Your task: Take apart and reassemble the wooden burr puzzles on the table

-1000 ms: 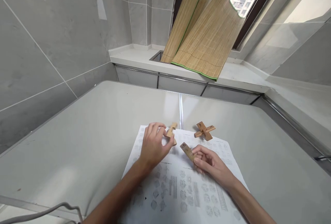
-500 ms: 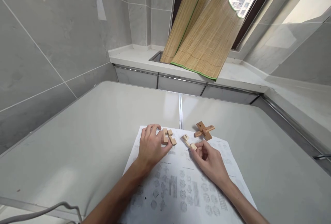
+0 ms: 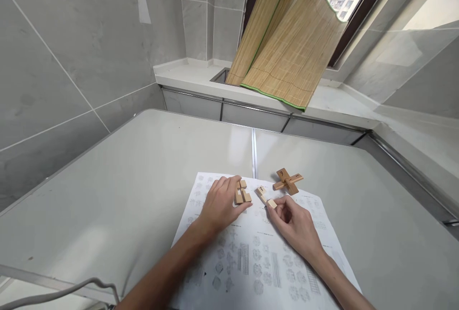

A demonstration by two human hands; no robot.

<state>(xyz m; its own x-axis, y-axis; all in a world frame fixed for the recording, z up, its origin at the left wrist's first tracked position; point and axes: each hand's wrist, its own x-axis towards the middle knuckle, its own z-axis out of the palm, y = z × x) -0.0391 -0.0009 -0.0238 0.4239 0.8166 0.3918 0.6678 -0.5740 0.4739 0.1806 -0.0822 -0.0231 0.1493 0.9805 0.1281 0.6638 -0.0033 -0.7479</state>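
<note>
My left hand (image 3: 220, 202) curves around two notched wooden puzzle pieces (image 3: 245, 192) that lie side by side on the printed sheet (image 3: 265, 262). Its thumb is at their near end and its fingers at the far end, partly hiding the left piece. Between thumb and fingertips my right hand (image 3: 296, 221) pinches the near end of another notched wooden puzzle piece (image 3: 263, 196), pale and marked with a dark numeral. Just beyond it, two darker puzzle pieces (image 3: 288, 181) lie crossed through each other at the sheet's far edge.
The sheet rests on a pale table (image 3: 143, 166) with a metal seam (image 3: 254, 152) down its middle. A bamboo mat (image 3: 287, 47) leans by the window on a white ledge (image 3: 190, 76). At the lower left runs a grey cable (image 3: 71, 289).
My left hand has shifted right over its two pieces, which now sit closer together. My right hand keeps its pinch on the pale piece. The whole view has shifted slightly.
</note>
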